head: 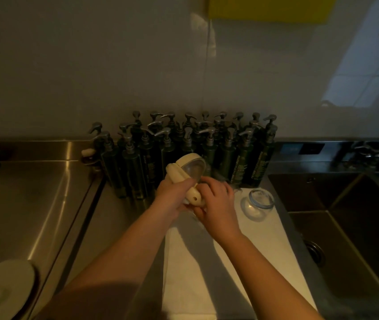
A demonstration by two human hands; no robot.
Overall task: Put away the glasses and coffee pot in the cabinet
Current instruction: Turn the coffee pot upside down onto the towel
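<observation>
— Cream plastic and clear glass: that is the coffee pot we have up off the counter, above the far end of the white towel. Which way does it point?

— Tipped on its side. Its mouth faces far and a little right, toward the dark pump bottles; its cream handle runs near-to-far, the butt end pointing back at us.

— And our hands?

— Close together. Our left hand is wrapped round the handle. Our right hand has its fingers curled against the pot's lower side; we cannot tell how firm that hold is.

— Containers?

— One glass lies on the towel just right of our right hand, tilted, and looks to hold nothing. We see nothing inside the pot either.

— Room to move?

— Bottles crowd the far side against the wall. To the right the towel reaches the edge of the sink. Left is steel counter, with a pale plate at the near left corner.
</observation>
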